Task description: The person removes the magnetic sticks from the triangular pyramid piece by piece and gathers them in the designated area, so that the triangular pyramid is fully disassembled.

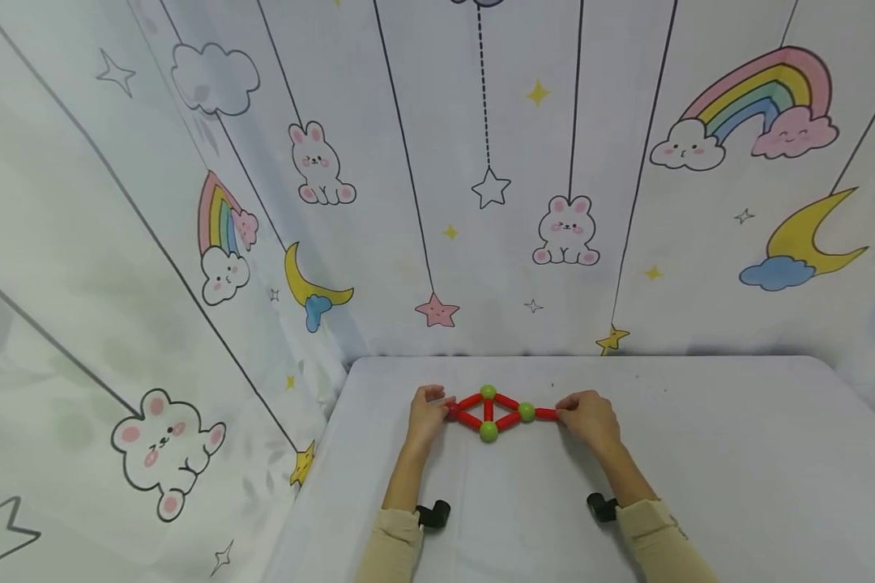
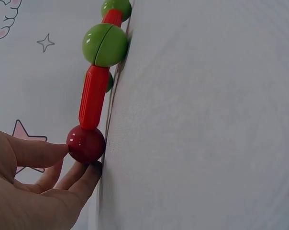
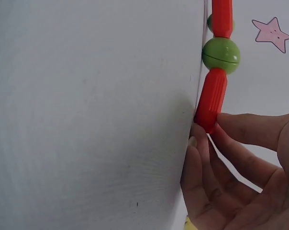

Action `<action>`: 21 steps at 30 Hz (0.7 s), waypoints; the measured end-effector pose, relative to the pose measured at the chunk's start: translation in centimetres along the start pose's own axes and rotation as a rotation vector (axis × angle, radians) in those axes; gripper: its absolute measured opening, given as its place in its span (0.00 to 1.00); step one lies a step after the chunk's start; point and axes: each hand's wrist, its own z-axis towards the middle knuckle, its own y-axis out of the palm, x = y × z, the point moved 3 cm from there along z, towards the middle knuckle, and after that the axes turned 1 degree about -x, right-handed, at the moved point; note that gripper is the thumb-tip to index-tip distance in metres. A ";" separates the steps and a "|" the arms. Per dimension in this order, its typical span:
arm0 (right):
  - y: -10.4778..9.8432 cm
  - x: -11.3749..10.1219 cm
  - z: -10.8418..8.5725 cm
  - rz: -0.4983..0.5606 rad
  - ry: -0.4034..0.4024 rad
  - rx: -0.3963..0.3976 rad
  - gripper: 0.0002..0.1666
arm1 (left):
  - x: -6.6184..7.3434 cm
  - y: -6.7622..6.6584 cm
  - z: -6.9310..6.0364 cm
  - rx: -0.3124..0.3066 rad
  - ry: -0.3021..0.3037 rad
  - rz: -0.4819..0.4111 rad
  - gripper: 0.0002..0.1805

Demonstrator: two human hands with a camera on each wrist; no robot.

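Observation:
A flat diamond shape of red rods and balls lies on the white table. My left hand [image 1: 427, 419] pinches the red ball [image 2: 86, 143] at its left corner between thumb and fingers. Green balls form the other corners: a far one [image 1: 488, 392], a near one [image 1: 488, 431] and a right one [image 1: 527, 412]. One middle rod [image 1: 488, 410] links the far and near balls. From the right ball a single red rod [image 3: 212, 96] points outward to the right. Its free end is pinched by my right hand [image 1: 592, 419], thumb on one side, fingertips on the other.
The white table [image 1: 729, 461] ends at a back edge just beyond the toy. Behind it hangs a white curtain [image 1: 379, 162] printed with rabbits, stars and rainbows. A black wrist mount shows at the left sleeve [image 1: 394, 534] and another at the right sleeve [image 1: 659, 534].

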 end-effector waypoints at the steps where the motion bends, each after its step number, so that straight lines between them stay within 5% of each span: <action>1: 0.0 0.0 0.0 -0.008 0.002 0.001 0.09 | 0.0 0.0 0.0 -0.001 0.000 0.004 0.25; 11: -0.5 -0.5 -0.1 -0.067 -0.037 0.046 0.12 | 0.3 -0.1 -0.2 -0.036 0.035 -0.042 0.24; 16: -1.0 -2.2 -0.6 -0.020 -0.166 0.083 0.12 | 1.2 -0.1 -1.0 -0.092 0.023 -0.038 0.25; 21: -0.7 -4.7 -1.0 0.043 -0.272 0.062 0.11 | 0.9 -0.1 -0.5 -0.069 0.036 -0.068 0.25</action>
